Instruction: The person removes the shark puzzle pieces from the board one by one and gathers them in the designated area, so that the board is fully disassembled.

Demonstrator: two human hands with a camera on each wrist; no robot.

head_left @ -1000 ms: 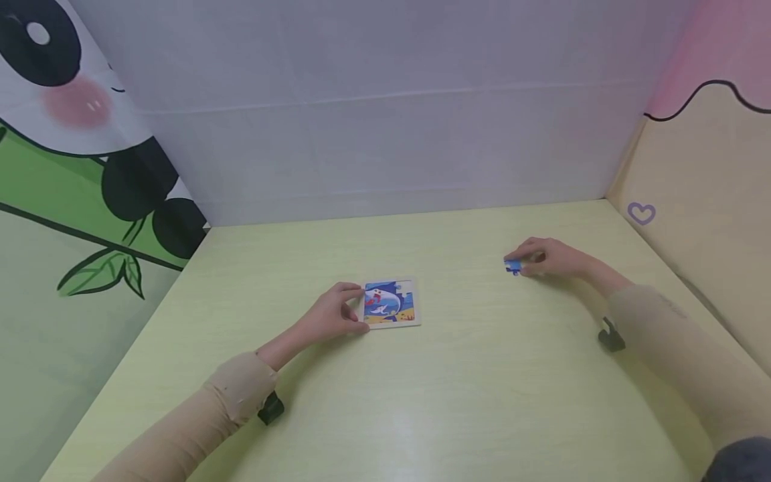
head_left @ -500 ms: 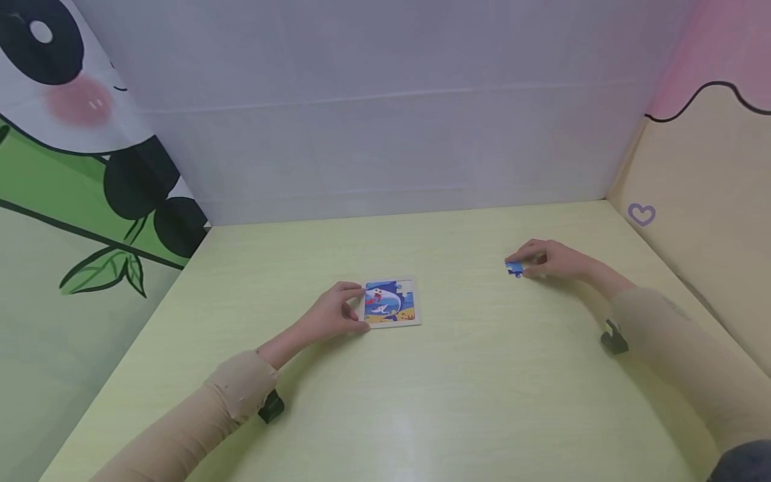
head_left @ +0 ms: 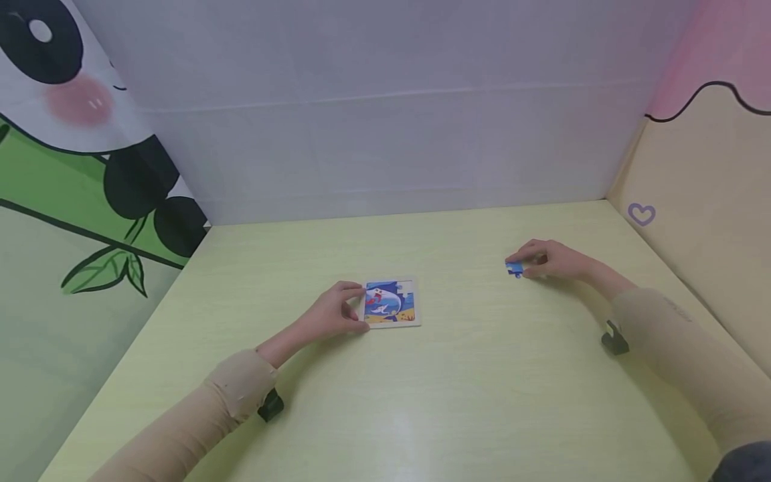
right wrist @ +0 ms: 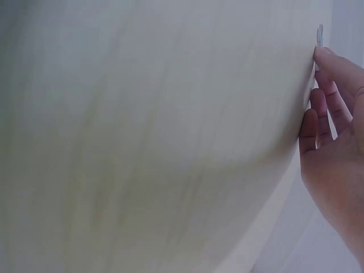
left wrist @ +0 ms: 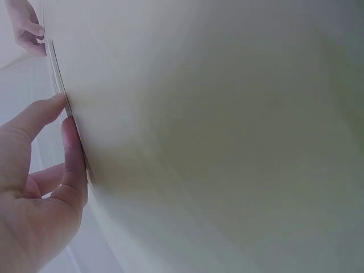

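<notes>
In the head view a small square jigsaw puzzle board with a pale frame lies on the table. Its picture shows a white and blue sea animal on blue, with orange at the bottom; a pale gap shows at the upper right corner. My left hand grips the board's left side, thumb at the near corner and fingers at the far one. Farther right, my right hand pinches a blue jigsaw piece between thumb and fingers, close over the table. The right wrist view shows the piece edge-on at the fingertips.
The light wooden table runs back to a pale grey wall panel. A panel with a cartoon animal borders the left; a beige and pink panel borders the right. Dark wrist-worn devices hang below both sleeves.
My right hand and the jigsaw piece have shifted very slightly towards me. The left hand and the puzzle board have stayed in place.
</notes>
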